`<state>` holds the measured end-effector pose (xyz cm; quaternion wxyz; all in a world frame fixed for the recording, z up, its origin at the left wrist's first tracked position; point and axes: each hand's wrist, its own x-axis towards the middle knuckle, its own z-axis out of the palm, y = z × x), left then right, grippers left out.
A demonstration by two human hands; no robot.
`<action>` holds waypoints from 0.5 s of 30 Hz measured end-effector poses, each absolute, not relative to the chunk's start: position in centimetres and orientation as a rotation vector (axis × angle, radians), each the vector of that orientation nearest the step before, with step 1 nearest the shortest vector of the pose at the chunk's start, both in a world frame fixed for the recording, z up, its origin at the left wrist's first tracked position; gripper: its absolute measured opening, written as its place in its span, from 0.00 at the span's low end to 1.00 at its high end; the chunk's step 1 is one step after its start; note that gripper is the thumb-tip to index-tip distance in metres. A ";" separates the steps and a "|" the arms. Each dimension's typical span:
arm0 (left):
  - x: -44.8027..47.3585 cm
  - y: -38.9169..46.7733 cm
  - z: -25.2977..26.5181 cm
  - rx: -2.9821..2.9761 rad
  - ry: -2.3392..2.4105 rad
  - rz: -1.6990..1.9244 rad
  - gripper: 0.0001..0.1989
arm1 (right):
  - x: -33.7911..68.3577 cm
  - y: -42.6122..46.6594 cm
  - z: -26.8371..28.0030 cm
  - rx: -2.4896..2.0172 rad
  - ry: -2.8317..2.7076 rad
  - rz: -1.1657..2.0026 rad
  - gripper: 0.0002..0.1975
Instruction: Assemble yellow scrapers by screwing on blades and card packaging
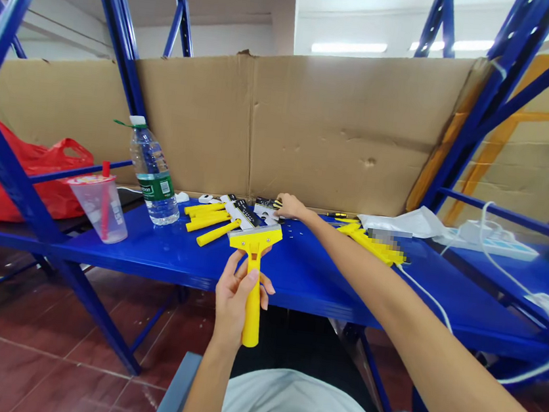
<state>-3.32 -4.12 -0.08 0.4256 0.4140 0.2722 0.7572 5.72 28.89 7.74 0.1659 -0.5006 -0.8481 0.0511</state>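
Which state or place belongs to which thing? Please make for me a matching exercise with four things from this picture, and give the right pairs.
Things:
1. yellow scraper
2. water bottle
3. plastic cup
4. red bag

States or places:
A. has a red straw
B. at the picture's left edge
C. in the left hand
D. has a white cap

Pairs: 1-C, 2-D, 3-A, 4-B
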 end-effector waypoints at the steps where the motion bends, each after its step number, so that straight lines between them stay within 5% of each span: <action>1: -3.1 -4.1 0.0 1.029 0.681 1.894 0.26 | 6.3 28.4 7.8 -1.398 -2.400 0.102 0.25; 9: -2.4 -2.5 4.3 1.050 0.625 2.014 0.21 | 12.6 24.7 8.8 -1.242 -2.236 -0.102 0.15; 15: -2.3 8.6 12.1 1.148 0.469 2.010 0.12 | 15.5 24.0 9.2 -1.177 -2.183 -0.159 0.11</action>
